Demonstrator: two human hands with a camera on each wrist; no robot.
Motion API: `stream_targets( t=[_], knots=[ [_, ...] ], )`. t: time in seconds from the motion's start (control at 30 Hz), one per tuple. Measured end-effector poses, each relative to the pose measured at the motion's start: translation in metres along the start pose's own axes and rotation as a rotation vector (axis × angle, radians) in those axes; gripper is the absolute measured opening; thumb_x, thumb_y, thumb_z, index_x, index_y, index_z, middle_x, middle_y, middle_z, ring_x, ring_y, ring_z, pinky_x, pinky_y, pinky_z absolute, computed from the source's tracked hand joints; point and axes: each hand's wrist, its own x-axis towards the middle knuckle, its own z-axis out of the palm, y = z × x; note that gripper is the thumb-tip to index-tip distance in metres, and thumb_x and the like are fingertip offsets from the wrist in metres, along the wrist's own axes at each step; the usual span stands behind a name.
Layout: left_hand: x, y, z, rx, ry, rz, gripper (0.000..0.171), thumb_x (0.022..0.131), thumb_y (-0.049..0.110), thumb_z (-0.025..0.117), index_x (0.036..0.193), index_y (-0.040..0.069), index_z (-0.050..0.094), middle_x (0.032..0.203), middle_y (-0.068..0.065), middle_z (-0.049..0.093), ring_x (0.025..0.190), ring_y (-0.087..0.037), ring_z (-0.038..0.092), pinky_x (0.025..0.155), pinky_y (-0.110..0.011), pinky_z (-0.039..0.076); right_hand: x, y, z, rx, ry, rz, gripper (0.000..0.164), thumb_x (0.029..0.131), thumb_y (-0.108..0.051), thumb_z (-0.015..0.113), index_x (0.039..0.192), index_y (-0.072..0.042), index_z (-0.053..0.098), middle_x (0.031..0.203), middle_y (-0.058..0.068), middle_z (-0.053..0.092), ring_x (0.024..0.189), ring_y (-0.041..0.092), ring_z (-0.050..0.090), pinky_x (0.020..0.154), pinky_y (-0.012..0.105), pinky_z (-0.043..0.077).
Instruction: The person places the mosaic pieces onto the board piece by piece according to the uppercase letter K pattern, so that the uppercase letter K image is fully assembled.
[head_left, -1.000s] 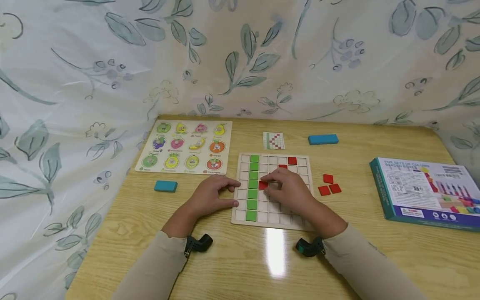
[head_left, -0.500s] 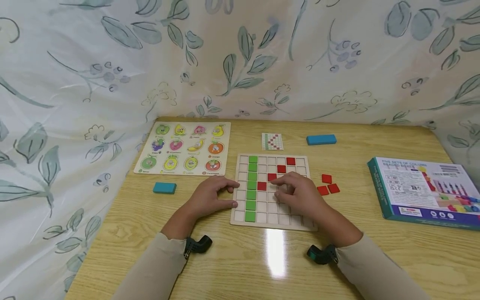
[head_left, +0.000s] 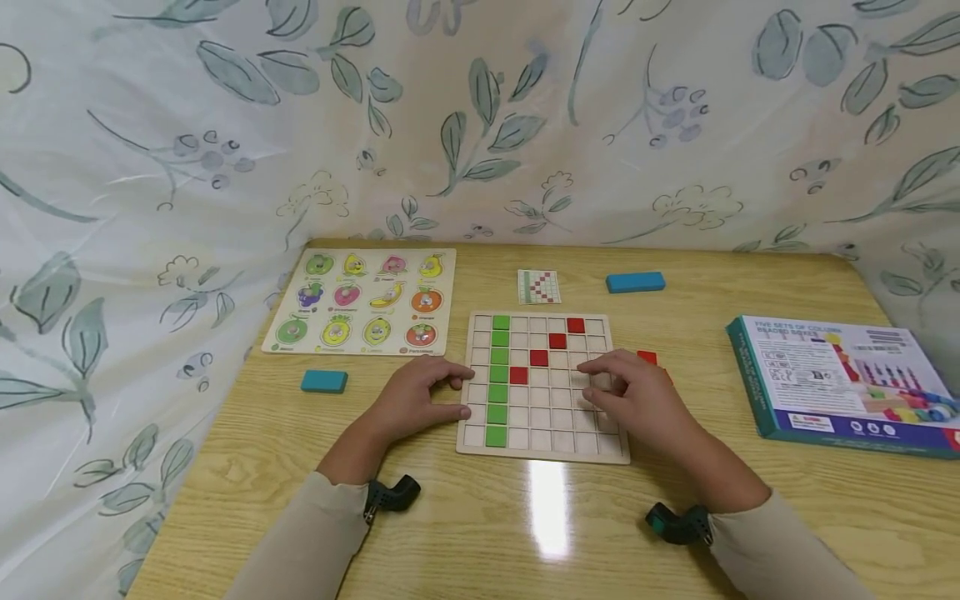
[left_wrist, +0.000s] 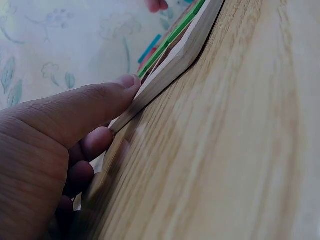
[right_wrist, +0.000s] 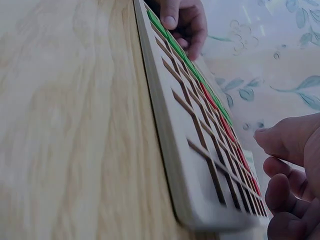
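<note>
A square wooden grid board (head_left: 540, 417) lies on the table in the head view. Green tiles (head_left: 497, 373) run down its second column, and several red tiles (head_left: 538, 358) form a diagonal. My left hand (head_left: 416, 396) touches the board's left edge; in the left wrist view its thumb (left_wrist: 112, 97) rests against that edge. Above the board's right side hovers my right hand (head_left: 648, 404), loosely bent. The right wrist view shows nothing between its thumb and fingers. Loose red tiles (head_left: 647, 357) lie just beyond this hand, partly hidden by it.
A small patterned card (head_left: 538, 287) and a blue block (head_left: 635, 282) lie behind the board. Another blue block (head_left: 324, 382) is at left, below a fruit puzzle board (head_left: 360, 312). At far right lies a flat printed box (head_left: 847, 383). A floral cloth (head_left: 480, 125) hangs behind.
My right hand has moved right, away from the red diagonal toward the loose red tiles, uncovering the red tiles on the board. My left hand has stayed at the board's edge.
</note>
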Motion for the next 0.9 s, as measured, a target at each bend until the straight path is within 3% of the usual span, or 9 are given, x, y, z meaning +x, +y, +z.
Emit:
stream_targets(
  t=[0.3,0.67,0.9],
  knots=[
    [0.0,0.0,-0.001,-0.007,0.003,-0.002,0.049,0.086,0.035,0.092,0.13,0.021,0.075,0.103,0.013,0.063,0.099,-0.013,0.055,0.094,-0.04,0.046,-0.012,0.019,-0.021,-0.069,0.047,0.069,0.033,0.095,-0.014,0.082,0.128,-0.014,0.077,0.124,0.006,0.069,0.084,0.023,0.054,0.066,0.028,0.047],
    [0.0,0.0,0.0,-0.008,-0.001,-0.003,0.049,0.087,0.036,0.092,0.13,0.021,0.075,0.102,0.014,0.063,0.099,-0.013,0.055,0.094,-0.041,0.046,-0.026,0.049,-0.037,-0.103,0.124,0.076,0.035,0.095,-0.012,0.083,0.129,-0.009,0.075,0.123,0.012,0.07,0.081,0.022,0.058,0.061,0.024,0.049],
    [0.0,0.001,0.0,-0.002,-0.003,-0.01,0.049,0.087,0.036,0.092,0.13,0.021,0.075,0.102,0.014,0.063,0.1,-0.013,0.055,0.095,-0.04,0.046,-0.031,0.063,-0.043,-0.134,0.14,0.106,0.037,0.097,-0.016,0.082,0.132,-0.01,0.073,0.125,0.015,0.068,0.084,0.024,0.058,0.066,0.026,0.048]
  ],
)
